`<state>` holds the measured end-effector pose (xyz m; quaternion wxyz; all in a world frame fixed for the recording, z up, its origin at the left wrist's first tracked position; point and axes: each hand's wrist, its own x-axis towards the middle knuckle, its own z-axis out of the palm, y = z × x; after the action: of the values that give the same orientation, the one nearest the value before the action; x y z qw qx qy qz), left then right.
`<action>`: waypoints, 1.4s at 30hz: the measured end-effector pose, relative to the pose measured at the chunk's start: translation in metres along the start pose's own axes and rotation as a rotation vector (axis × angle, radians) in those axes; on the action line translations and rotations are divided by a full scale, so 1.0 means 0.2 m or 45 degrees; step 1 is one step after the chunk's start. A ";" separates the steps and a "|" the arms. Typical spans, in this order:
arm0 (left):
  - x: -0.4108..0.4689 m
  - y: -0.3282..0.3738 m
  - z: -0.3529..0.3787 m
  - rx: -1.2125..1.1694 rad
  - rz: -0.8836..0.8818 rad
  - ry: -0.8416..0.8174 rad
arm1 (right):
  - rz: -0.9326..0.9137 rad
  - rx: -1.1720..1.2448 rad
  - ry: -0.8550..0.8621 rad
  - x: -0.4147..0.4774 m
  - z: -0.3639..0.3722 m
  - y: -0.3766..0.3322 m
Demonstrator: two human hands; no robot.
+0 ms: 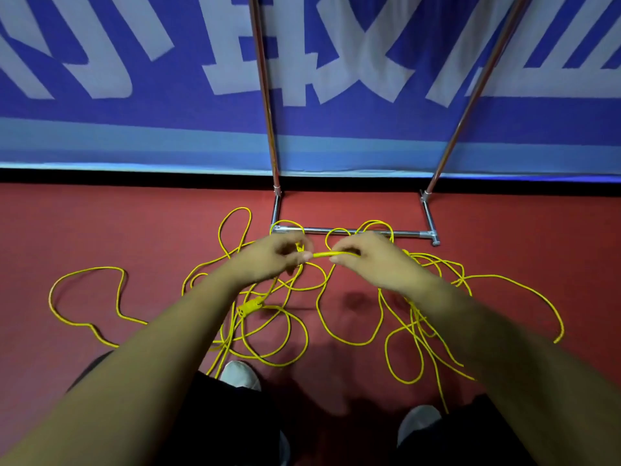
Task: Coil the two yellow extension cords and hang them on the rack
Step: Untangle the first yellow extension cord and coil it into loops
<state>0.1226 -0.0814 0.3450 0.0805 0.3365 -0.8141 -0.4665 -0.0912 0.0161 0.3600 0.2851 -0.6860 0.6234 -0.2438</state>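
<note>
Left hand [275, 255], right hand [373, 260] on cord [331, 254]

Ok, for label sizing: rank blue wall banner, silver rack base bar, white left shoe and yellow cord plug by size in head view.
blue wall banner
silver rack base bar
white left shoe
yellow cord plug
Shoe is nearer: last two unsure.
</note>
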 end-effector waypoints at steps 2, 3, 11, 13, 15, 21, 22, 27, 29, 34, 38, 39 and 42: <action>0.01 -0.02 -0.05 0.199 0.047 0.085 | -0.040 -0.071 -0.035 0.05 0.05 0.00; 0.01 -0.04 -0.10 0.261 0.040 0.202 | -0.004 -0.083 -0.081 0.06 0.06 0.05; -0.04 -0.30 -0.34 0.481 -0.405 0.796 | 0.543 -0.175 -0.414 -0.09 0.01 0.59; -0.03 -0.33 -0.37 0.442 -0.498 0.942 | 0.526 -0.075 -0.296 -0.07 0.01 0.55; -0.04 -0.34 -0.40 0.446 -0.570 1.025 | 0.398 0.027 -0.115 -0.02 -0.01 0.41; -0.06 -0.05 -0.19 -0.088 0.005 0.461 | -0.015 0.375 0.127 0.04 -0.03 -0.19; -0.05 -0.01 -0.11 -0.120 0.066 0.391 | -0.036 0.398 0.122 0.05 -0.02 -0.23; -0.02 0.01 -0.02 0.200 0.207 0.470 | 0.017 0.464 0.049 0.04 0.00 -0.22; -0.02 0.00 -0.07 0.275 0.242 0.420 | 0.054 0.374 -0.034 0.02 0.00 -0.13; -0.06 0.00 -0.18 0.206 0.069 0.602 | 0.233 0.095 -0.327 -0.04 0.02 0.21; -0.09 -0.03 -0.25 -0.068 -0.130 0.830 | 0.409 -0.012 -0.331 -0.07 0.02 0.35; -0.10 -0.04 -0.26 -0.046 -0.180 0.859 | 0.439 -0.010 -0.301 -0.06 0.02 0.36; -0.12 -0.08 -0.28 0.224 -0.444 0.803 | 0.444 0.130 -0.186 -0.02 0.00 0.28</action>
<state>0.1728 -0.1109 0.3664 0.2175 0.6031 -0.7166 -0.2746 -0.1317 0.0159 0.3212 0.4019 -0.5682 0.6973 -0.1715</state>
